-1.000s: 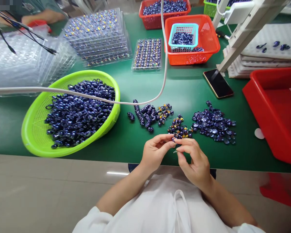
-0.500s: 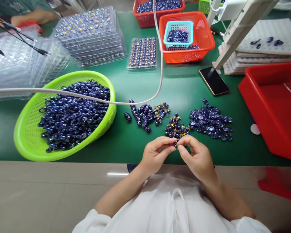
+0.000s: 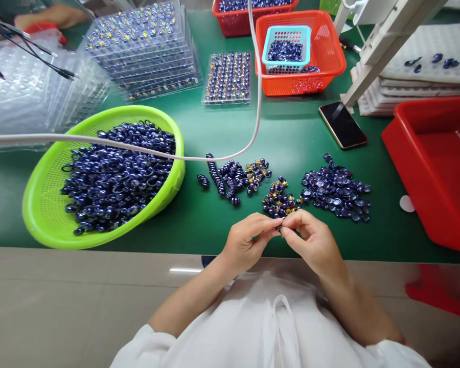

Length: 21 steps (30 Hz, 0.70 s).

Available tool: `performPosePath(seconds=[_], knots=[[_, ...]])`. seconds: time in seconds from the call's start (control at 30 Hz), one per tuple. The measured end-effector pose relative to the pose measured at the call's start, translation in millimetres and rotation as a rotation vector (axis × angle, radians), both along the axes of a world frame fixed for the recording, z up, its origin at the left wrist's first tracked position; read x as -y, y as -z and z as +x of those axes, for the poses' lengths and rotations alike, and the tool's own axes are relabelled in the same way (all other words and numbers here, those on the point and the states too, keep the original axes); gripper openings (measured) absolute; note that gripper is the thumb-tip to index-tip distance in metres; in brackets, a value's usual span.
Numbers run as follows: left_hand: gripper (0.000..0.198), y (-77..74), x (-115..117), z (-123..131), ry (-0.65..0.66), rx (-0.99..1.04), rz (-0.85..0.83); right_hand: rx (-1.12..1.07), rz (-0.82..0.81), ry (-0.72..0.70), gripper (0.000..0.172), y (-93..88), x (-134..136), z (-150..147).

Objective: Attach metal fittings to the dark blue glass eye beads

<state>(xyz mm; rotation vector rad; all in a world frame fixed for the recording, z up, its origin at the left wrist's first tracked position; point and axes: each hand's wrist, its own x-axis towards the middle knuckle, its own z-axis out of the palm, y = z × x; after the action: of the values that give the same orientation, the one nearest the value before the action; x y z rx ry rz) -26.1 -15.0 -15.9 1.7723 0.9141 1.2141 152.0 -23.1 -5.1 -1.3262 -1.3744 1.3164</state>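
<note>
My left hand (image 3: pixel 249 240) and my right hand (image 3: pixel 310 237) meet at the table's front edge, fingertips pinched on a small dark piece (image 3: pixel 279 228) between them. The fingers mostly cover it. Just beyond the fingertips lies a pile of dark pieces with orange-gold bits (image 3: pixel 279 198). A pile of flat dark shiny pieces (image 3: pixel 335 189) is to the right of it. Further left are a small group with gold bits (image 3: pixel 256 174), rows of dark stacked pieces (image 3: pixel 232 176) and a short separate stack (image 3: pixel 203 180).
A green basket (image 3: pixel 42 214) holds many dark ring-like pieces. Behind are stacked clear trays (image 3: pixel 138 51), a single filled tray (image 3: pixel 227 79) and an orange basket (image 3: pixel 325 46). A phone (image 3: pixel 343 125), red bin (image 3: pixel 425 174) and white cable (image 3: pixel 257 102) are also in view. Another person's arm (image 3: pixel 57 15) shows at the upper left.
The view has shifted slightly, so the table things sit a little higher in the picture. Both hands remain together, with small changes in the fingers around the piece.
</note>
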Motion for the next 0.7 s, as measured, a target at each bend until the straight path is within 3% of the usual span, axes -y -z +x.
performPosePath(seconds=[0.23, 0.33, 0.53, 0.7], knots=[[0.030, -3.6, 5, 0, -0.001, -0.011, -0.151, -0.088, -0.182, -0.126, 0.019, -2.5, -9, 5], [0.025, -7.9, 6, 1, -0.027, 0.048, -0.293, -0.002, -0.130, -0.125, 0.020, -4.6, -11, 3], [0.025, -15.8, 2, 5, -0.147, 0.334, -0.842, -0.005, -0.052, -0.112, 0.017, -0.9, -10, 2], [0.027, -18.3, -1, 7, -0.212, 0.436, -0.963, -0.018, -0.009, -0.038, 0.016, 9.6, -1, 12]])
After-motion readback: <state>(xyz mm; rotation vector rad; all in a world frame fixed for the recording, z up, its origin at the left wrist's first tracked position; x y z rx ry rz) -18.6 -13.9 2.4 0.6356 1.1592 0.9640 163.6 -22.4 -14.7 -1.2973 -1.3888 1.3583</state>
